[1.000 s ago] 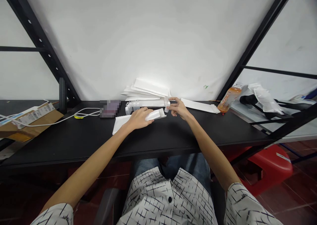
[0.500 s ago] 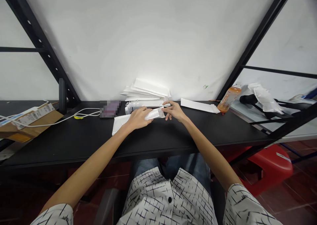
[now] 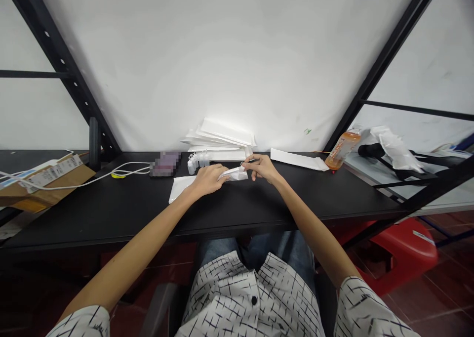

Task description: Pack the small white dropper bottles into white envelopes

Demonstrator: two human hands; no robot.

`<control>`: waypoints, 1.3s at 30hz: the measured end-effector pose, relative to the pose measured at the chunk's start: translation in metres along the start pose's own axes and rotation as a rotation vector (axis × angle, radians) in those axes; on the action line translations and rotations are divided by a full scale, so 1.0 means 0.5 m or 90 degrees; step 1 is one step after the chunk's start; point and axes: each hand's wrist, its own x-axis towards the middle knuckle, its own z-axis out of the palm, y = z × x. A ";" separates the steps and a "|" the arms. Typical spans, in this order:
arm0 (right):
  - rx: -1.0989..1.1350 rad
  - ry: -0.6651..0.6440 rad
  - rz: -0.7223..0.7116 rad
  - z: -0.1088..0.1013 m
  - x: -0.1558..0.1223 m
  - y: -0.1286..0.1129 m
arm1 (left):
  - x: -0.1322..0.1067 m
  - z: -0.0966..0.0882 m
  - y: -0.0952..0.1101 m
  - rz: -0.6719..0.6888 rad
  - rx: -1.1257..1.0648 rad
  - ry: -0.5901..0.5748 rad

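My left hand point(image 3: 208, 178) is closed around a small white paper bag point(image 3: 234, 174), held just above the black table point(image 3: 111, 208). My right hand point(image 3: 260, 167) pinches the bag's open end, fingers curled; what is between them is too small to name. Several small white bottles point(image 3: 196, 161) stand just behind my left hand. A flat white bag point(image 3: 179, 186) lies under my left wrist.
A stack of white paper bags point(image 3: 222, 138) leans at the wall. Another white bag point(image 3: 298, 159) lies to the right, near an orange drink bottle point(image 3: 341, 148). A white cable point(image 3: 122, 169), a cardboard box point(image 3: 44, 176) and a blurred dark item point(image 3: 165, 163) lie left. A red stool point(image 3: 402, 245) stands below right.
My right hand came from the bottles by the stack to the open end of the bag. My left hand has kept hold of the bag, which now looks more crumpled.
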 end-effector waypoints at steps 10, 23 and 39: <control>0.019 -0.007 0.000 -0.006 0.004 0.007 | 0.002 0.010 -0.006 0.008 -0.011 0.022; 0.049 -0.081 0.047 -0.006 0.001 0.011 | 0.002 0.007 -0.009 0.066 0.007 -0.087; -0.051 -0.148 0.042 -0.001 0.003 0.022 | -0.001 0.005 0.008 0.040 0.054 -0.064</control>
